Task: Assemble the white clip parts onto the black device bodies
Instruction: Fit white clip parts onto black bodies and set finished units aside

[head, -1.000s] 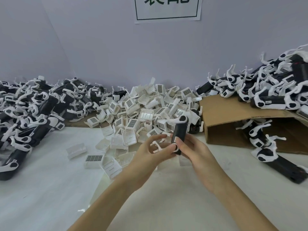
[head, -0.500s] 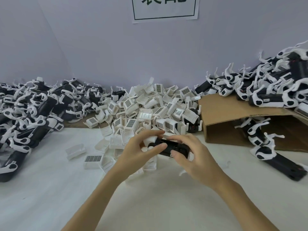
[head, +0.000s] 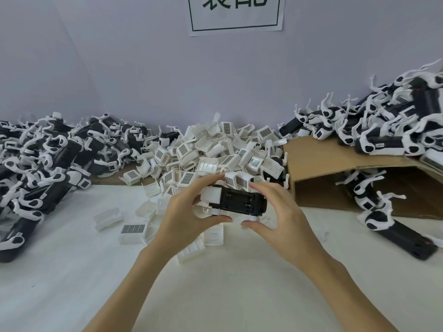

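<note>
A: Where's the piece being worked on?

B: Centre of the frame, held clear of the worktop [head: 72, 271]. The black device body [head: 242, 202] lies roughly level, long axis left to right, with a white clip part [head: 211, 195] sitting on its left end.

A: Who holds what?

B: The left hand [head: 189, 212] is closed around the clip end, fingertips over the top and thumb underneath. The right hand [head: 282, 212] cups the other end of the body, fingers arched over it and thumb below. Whether the clip is fully seated I cannot tell.

A: What could go wrong?

B: My guess: if the clip goes on skewed, pressing harder could jam it or bend one of its thin arms. A light fingertip hold on the right could also let the body twist or drop into the loose parts beneath.

A: And around it?

B: The pile of white clips [head: 215, 149] is just behind the hands. Heaps of black bodies with white arms lie at the left [head: 43, 164] and upper right [head: 388, 125], the latter on a cardboard box [head: 323, 159]. A paper sign [head: 236, 13] hangs at the top.
</note>
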Motion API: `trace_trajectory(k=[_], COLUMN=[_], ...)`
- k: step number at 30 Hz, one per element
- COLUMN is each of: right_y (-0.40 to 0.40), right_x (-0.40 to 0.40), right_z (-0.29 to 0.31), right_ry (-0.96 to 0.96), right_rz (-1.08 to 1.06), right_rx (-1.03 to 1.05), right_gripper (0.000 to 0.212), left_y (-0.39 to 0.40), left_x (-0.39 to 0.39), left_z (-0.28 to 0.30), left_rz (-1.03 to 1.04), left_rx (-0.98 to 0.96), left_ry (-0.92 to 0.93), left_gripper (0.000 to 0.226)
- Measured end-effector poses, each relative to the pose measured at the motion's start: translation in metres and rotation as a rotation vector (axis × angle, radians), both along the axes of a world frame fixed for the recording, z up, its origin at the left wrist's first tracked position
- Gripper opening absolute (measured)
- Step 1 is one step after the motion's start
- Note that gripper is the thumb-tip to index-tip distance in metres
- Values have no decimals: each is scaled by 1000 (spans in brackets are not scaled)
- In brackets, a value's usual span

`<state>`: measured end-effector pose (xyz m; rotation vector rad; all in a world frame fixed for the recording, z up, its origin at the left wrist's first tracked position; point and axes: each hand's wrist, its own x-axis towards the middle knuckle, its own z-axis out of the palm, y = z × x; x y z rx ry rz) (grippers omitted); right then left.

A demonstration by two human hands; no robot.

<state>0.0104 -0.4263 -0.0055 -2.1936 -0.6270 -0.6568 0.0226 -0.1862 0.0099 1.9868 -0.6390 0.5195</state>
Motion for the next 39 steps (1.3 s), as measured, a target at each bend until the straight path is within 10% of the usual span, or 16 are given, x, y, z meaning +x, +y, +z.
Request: trace_trajectory(k=[24, 33, 39], right_y=[6, 16, 19], right_x=[-1, 3, 2], right_z=[-4, -26, -26], right_ry=[-129, 244, 127], right_rz=[24, 142, 144], right_rx=[-19, 118, 100], right_gripper=[70, 56, 53], left_y=[3, -46, -48], left_x=[5, -19, -28], left_z=[-4, -10, -8], left_rz=[-59, 147, 103], left_rx=[-66, 290, 97], left_ry=[121, -547, -364], left_gripper=[79, 71, 34])
